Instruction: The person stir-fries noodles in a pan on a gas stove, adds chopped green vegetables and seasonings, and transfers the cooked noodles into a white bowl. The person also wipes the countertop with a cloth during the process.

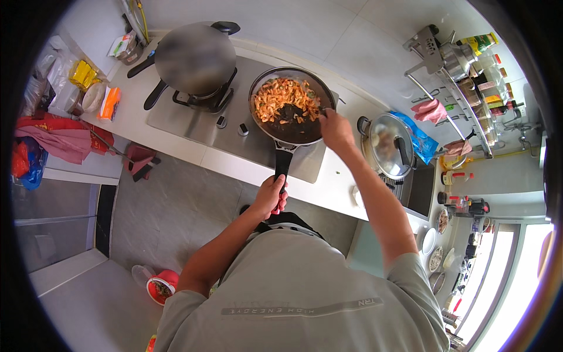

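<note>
My left hand (270, 197) is wrapped around the black handle (283, 163) of a frying pan (303, 133). The pan sits over the right side of a steel gas hob (193, 132). Inside it, small orange shrimp-like pieces with green bits (281, 96) are heaped toward the far side, leaving dark pan bottom bare nearer me. At the pan's right rim, my right hand (337, 130) is closed around a dark utensil, probably a spatula, mostly hidden by the fingers.
Left of the pan, a lidded pot (195, 59) with black handles stands on the other burner. A glass-lidded pot (389, 145) is on the right, near the sink (420, 187). A spice rack (468, 114) hangs on the wall. A red bin (162, 286) stands on the floor.
</note>
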Motion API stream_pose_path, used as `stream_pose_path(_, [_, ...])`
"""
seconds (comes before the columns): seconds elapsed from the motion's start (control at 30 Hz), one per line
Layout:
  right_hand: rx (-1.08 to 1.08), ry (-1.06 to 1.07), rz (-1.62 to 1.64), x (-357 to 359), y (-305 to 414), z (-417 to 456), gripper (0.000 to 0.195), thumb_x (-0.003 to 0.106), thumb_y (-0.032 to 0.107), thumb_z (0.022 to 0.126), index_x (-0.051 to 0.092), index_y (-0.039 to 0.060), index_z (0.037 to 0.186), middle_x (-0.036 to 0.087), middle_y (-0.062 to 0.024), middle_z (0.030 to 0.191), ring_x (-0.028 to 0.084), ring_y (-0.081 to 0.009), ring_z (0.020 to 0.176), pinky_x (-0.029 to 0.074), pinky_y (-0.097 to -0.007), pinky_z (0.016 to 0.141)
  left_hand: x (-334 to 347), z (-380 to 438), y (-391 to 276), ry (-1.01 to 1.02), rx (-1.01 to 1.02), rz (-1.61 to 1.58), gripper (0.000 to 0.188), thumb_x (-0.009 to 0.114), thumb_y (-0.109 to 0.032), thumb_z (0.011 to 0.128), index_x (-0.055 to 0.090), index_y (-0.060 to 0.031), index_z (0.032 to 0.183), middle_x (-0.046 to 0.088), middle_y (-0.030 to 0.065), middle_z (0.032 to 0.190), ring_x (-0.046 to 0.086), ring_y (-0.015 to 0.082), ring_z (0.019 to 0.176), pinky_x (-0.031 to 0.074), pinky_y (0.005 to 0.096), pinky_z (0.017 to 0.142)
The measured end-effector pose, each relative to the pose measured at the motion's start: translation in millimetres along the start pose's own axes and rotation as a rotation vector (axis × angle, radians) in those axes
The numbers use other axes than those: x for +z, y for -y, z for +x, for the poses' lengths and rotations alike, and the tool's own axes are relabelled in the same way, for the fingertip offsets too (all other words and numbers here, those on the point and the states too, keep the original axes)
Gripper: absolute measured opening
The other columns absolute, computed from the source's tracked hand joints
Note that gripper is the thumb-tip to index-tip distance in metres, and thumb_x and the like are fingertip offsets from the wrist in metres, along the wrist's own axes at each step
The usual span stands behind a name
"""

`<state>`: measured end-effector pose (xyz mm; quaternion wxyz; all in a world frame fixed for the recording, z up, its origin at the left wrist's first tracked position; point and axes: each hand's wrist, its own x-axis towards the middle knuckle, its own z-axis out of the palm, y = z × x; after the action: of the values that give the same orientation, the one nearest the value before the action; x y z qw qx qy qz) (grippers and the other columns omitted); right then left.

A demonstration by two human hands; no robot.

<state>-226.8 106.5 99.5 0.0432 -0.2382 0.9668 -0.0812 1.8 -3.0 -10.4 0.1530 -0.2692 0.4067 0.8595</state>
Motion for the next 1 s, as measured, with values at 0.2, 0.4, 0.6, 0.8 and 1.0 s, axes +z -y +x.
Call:
stream_pose_path(0.2, [-0.041, 0.183, -0.057, -24, -24, -46, 0.025, 0.054, 0.027, 0.102, 0.060, 0.0052, 0.111, 0.071, -0.0242, 0.096, 0.068, -0.0445, 0.092, 0.054, -0.0549, 0.081, -2, -1, 0, -0.017, 0.000, -0.001, 0.038, 0.050, -0.046, 0.106, 0.051, -0.0089, 0.099, 0.051, 0.0005, 0.063, 0.045, 0.0114, 0.042, 0.039, 0.0281, 0.039])
stream_pose_path(0.4, [-0.187, 0.229, -0.081, -149, -89, -66, 0.027, 0.062, 0.026, 0.095, 0.070, 0.0089, 0.115, 0.071, -0.0210, 0.093, 0.068, -0.0411, 0.091, 0.053, -0.0491, 0.079, -4, 1, 1, 0.004, 0.011, -0.011, 0.039, 0.051, -0.046, 0.106, 0.050, -0.0084, 0.095, 0.052, 0.0011, 0.062, 0.047, 0.0121, 0.041, 0.039, 0.0289, 0.037])
stream_pose_path(0.6, [-0.242, 0.209, -0.215, -127, -78, -10, 0.025, 0.065, 0.024, 0.093, 0.070, 0.0095, 0.112, 0.071, -0.0176, 0.099, 0.066, -0.0391, 0.095, 0.052, -0.0494, 0.082, -1, 2, 0, 0.000, 0.023, 0.022, 0.040, 0.050, -0.047, 0.106, 0.050, -0.0084, 0.095, 0.052, 0.0008, 0.063, 0.046, 0.0114, 0.041, 0.039, 0.0284, 0.037])
stream_pose_path(0.8, [-0.241, 0.213, -0.117, -128, -80, 1, 0.025, 0.065, 0.024, 0.093, 0.069, 0.0052, 0.109, 0.070, -0.0203, 0.093, 0.065, -0.0426, 0.086, 0.052, -0.0469, 0.076, -3, -1, 0, 0.004, 0.021, 0.008, 0.040, 0.050, -0.047, 0.106, 0.050, -0.0081, 0.096, 0.051, 0.0006, 0.063, 0.046, 0.0106, 0.042, 0.038, 0.0278, 0.036])
stream_pose_path(1.0, [-0.299, 0.224, 0.036, -92, -93, -87, 0.023, 0.062, 0.024, 0.096, 0.066, 0.0042, 0.107, 0.069, -0.0230, 0.093, 0.065, -0.0448, 0.088, 0.051, -0.0498, 0.076, 1, -6, -4, -0.008, 0.002, 0.030, 0.040, 0.050, -0.047, 0.106, 0.050, -0.0080, 0.097, 0.052, 0.0005, 0.064, 0.046, 0.0110, 0.042, 0.037, 0.0273, 0.036])
